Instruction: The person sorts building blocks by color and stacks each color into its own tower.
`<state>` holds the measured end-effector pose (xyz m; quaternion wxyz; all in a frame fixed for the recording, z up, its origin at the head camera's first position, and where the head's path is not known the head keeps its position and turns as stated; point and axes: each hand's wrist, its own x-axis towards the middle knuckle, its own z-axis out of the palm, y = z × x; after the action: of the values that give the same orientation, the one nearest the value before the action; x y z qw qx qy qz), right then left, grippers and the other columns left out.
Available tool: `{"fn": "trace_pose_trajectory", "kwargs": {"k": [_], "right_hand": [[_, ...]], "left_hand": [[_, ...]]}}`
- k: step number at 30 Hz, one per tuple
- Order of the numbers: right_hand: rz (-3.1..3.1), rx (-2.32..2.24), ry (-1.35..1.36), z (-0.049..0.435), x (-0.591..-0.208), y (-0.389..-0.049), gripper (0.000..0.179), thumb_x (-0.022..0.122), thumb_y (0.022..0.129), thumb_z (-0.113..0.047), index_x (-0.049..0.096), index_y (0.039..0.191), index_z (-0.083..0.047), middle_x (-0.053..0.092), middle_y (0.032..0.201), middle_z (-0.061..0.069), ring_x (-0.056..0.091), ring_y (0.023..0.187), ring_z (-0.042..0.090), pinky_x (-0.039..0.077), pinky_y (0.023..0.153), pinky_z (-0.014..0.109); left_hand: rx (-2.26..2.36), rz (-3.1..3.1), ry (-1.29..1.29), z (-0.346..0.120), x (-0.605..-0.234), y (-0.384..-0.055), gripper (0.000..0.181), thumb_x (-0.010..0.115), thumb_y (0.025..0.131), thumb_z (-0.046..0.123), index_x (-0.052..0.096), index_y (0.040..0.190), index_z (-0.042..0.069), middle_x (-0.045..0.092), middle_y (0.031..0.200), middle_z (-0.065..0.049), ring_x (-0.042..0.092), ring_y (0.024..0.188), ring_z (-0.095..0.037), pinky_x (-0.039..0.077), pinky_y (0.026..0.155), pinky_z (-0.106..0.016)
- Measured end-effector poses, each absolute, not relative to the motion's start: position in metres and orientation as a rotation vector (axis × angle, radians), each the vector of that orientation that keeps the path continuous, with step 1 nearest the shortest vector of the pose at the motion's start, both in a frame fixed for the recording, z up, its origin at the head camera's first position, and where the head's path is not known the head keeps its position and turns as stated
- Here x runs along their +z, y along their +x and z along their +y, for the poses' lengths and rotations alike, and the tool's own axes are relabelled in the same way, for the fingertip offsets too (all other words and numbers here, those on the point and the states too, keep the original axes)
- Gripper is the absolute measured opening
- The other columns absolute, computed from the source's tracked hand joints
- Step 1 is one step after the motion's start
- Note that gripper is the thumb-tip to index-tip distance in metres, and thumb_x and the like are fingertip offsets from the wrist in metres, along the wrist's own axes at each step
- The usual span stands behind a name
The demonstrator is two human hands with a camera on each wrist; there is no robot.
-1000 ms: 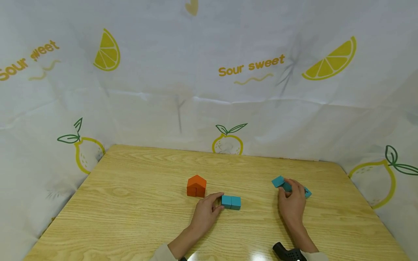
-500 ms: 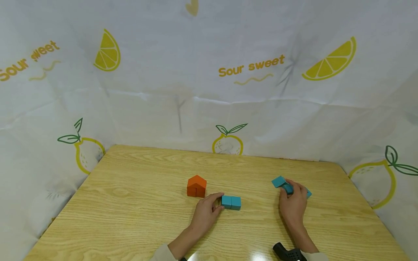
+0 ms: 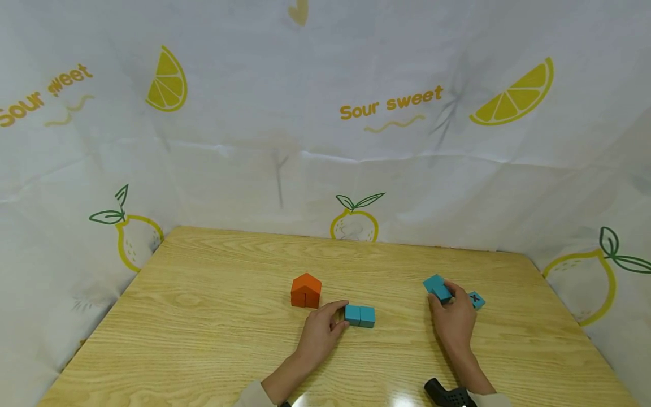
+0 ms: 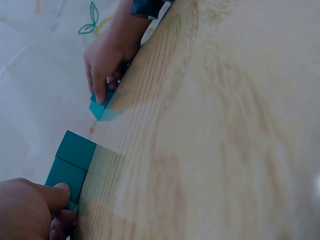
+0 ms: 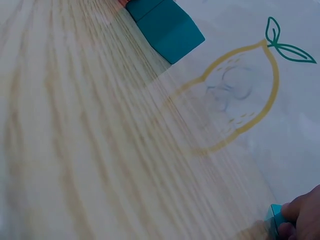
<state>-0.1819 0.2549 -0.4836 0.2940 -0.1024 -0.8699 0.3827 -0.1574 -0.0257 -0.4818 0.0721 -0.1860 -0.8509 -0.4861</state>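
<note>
Two blue blocks stand side by side in mid-table in the head view. My left hand (image 3: 319, 334) pinches the left block (image 3: 352, 315) between thumb and fingers; the right block (image 3: 367, 317) adjoins it. In the left wrist view, my left thumb (image 4: 61, 189) lies on the nearer block's face. Farther right, my right hand (image 3: 456, 317) grips a small blue block (image 3: 440, 293) in its fingertips. Another blue block (image 3: 433, 281) shows just behind that one, overlapped by it. To the right of the fingers lies a blue block with a dark X (image 3: 476, 300), partly hidden by the hand.
An orange house-shaped group of blocks (image 3: 306, 291) stands left of the blue pair, just beyond my left hand. The wooden table (image 3: 229, 350) ends at a white lemon-print cloth (image 3: 264, 113) behind and at both sides. A black device (image 3: 450, 394) sits at my right wrist.
The block in my right fingers has turned, so a flat, lighter face now shows. My right fingers have shifted slightly left, uncovering more of the X block. My left hand stays put.
</note>
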Motion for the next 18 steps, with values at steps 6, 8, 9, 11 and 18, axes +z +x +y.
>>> {"fn": "trace_pose_trajectory", "kwargs": {"k": [6,8,9,11,18], "right_hand": [[-2.324,1.020,-0.290,0.2544,-0.4824,-0.1818,0.046,0.072,0.085,-0.006,0.054,0.125,0.008,0.059,0.108,0.027,0.062,0.071,0.030,0.045,0.057,0.028],[-2.312,1.032,-0.295,0.2540,-0.4821,-0.1811,0.045,0.072,0.085,-0.007,0.055,0.124,0.007,0.061,0.103,0.026,0.061,0.070,0.023,0.045,0.057,0.026],[-2.301,1.036,-0.295,0.2539,-0.4820,-0.1807,0.045,0.073,0.085,-0.008,0.056,0.124,0.007,0.062,0.100,0.025,0.060,0.069,0.018,0.045,0.057,0.025],[-2.273,1.044,-0.292,0.2536,-0.4823,-0.1799,0.045,0.074,0.085,-0.009,0.057,0.124,0.005,0.063,0.094,0.023,0.055,0.067,0.007,0.043,0.056,0.022],[-2.202,1.057,-0.244,0.2521,-0.4839,-0.1787,0.044,0.075,0.084,-0.010,0.060,0.124,0.000,0.064,0.082,0.017,0.051,0.064,0.001,0.039,0.053,0.016]], "left_hand": [[-1.461,-2.554,-0.565,-0.0258,-0.4820,-0.1578,0.040,0.071,0.085,0.007,0.062,0.124,0.004,0.046,0.065,0.007,0.037,0.050,0.000,0.036,0.048,-0.020],[-1.457,-2.554,-0.565,-0.0259,-0.4822,-0.1578,0.040,0.071,0.085,0.007,0.062,0.124,0.004,0.045,0.065,0.007,0.037,0.050,0.000,0.036,0.048,-0.020],[-1.455,-2.555,-0.566,-0.0259,-0.4823,-0.1578,0.040,0.071,0.085,0.007,0.062,0.124,0.004,0.045,0.065,0.007,0.037,0.050,0.000,0.036,0.049,-0.020],[-1.453,-2.554,-0.566,-0.0260,-0.4823,-0.1577,0.040,0.071,0.085,0.007,0.062,0.124,0.004,0.045,0.064,0.007,0.036,0.050,-0.001,0.036,0.049,-0.020],[-1.458,-2.553,-0.562,-0.0252,-0.4830,-0.1582,0.040,0.072,0.085,0.006,0.063,0.124,0.004,0.044,0.063,0.008,0.036,0.050,0.000,0.036,0.048,-0.020]]}}
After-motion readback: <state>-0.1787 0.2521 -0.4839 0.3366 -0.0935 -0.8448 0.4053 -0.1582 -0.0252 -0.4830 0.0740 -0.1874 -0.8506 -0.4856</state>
